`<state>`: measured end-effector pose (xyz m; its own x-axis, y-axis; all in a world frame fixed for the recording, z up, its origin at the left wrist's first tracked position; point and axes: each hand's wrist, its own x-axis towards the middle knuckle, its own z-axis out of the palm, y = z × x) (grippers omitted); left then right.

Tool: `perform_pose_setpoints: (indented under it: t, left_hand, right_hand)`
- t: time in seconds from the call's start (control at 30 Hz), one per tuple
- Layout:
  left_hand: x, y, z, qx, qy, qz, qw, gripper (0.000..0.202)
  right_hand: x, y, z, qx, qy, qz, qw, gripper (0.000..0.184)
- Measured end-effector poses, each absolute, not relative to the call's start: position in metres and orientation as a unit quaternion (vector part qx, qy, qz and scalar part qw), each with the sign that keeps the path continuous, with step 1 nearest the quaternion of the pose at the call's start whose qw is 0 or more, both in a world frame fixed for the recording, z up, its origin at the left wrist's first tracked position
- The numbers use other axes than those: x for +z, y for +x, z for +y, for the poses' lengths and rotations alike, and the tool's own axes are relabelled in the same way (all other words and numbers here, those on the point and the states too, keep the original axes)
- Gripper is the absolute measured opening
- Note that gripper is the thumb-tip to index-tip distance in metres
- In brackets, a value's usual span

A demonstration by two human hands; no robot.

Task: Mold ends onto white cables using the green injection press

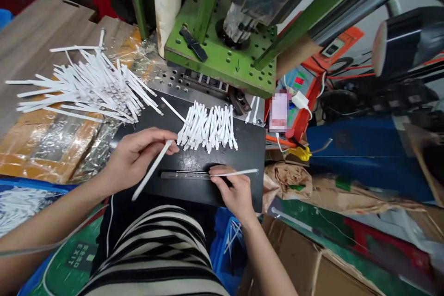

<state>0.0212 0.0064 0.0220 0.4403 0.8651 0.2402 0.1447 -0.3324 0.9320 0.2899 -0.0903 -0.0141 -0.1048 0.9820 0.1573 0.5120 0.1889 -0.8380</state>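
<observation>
1. White strip (148,178) is gripped by the left hand (136,158), between thumb and fingers; strip is slanted down toward the striped shirt (163,249), lower end free
2. Second white strip (244,172) is pinched by the right hand (235,189); its free end is pointed toward the right edge of the black counter (252,150)
3. Slim bar (183,175), laid flat on the counter, is met by the right fingertips; whether the second white strip is seated in it cannot be told
4. Row of strips (210,128) is laid side by side on the counter, just beyond the left fingertips, ends roughly lined up
5. Loose pile (100,85) is heaped left of the row, partly over a taped package (38,148); single strip (173,109) is left between pile and row
6. Two strips (255,110) are placed right of the row, near the press (222,62), whose green plate is set behind the counter
7. Phone (278,112) is propped right of the press, screen blurred out; white plug (300,100) is seen just beside it
8. More strips are held in the left blue bin (52,187) and in the lower blue bin (219,240); cardboard box (298,254) is placed at lower right
</observation>
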Motion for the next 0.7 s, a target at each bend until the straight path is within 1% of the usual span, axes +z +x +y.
perform_pose_setpoints:
  t: [0.07, 0.17, 0.27, 0.33, 0.43, 0.53, 0.63, 0.7]
  left_hand:
    - [0.012, 0.027, -0.008, 0.386, 0.717, 0.359, 0.456, 0.023]
    - [-0.002, 0.041, -0.025, 0.401, 0.771, 0.344, 0.356, 0.018]
    - [-0.011, 0.055, -0.036, 0.408, 0.822, 0.296, 0.264, 0.016]
    - [-0.016, 0.061, -0.039, 0.398, 0.847, 0.268, 0.229, 0.014]
    - [-0.017, 0.064, -0.040, 0.378, 0.862, 0.272, 0.201, 0.009]
    - [-0.013, 0.062, -0.040, 0.322, 0.895, 0.265, 0.157, 0.012]
    - [-0.011, 0.062, -0.042, 0.287, 0.922, 0.242, 0.098, 0.016]
    - [-0.013, 0.063, -0.045, 0.290, 0.923, 0.240, 0.084, 0.015]
  right_hand:
    - [-0.018, 0.284, -0.094, 0.281, -0.548, -0.684, 0.391, 0.009]
    - [-0.017, 0.278, -0.095, 0.230, -0.533, -0.718, 0.385, 0.010]
    - [-0.016, 0.275, -0.098, 0.196, -0.525, -0.747, 0.358, 0.013]
    - [-0.018, 0.273, -0.101, 0.176, -0.525, -0.758, 0.344, 0.016]
    - [-0.018, 0.273, -0.103, 0.158, -0.523, -0.766, 0.339, 0.018]
    - [-0.008, 0.281, -0.097, 0.193, -0.507, -0.782, 0.307, 0.019]
    - [0.009, 0.291, -0.077, 0.269, -0.462, -0.814, 0.226, 0.031]
    - [0.019, 0.289, -0.054, 0.275, -0.456, -0.825, 0.190, 0.038]
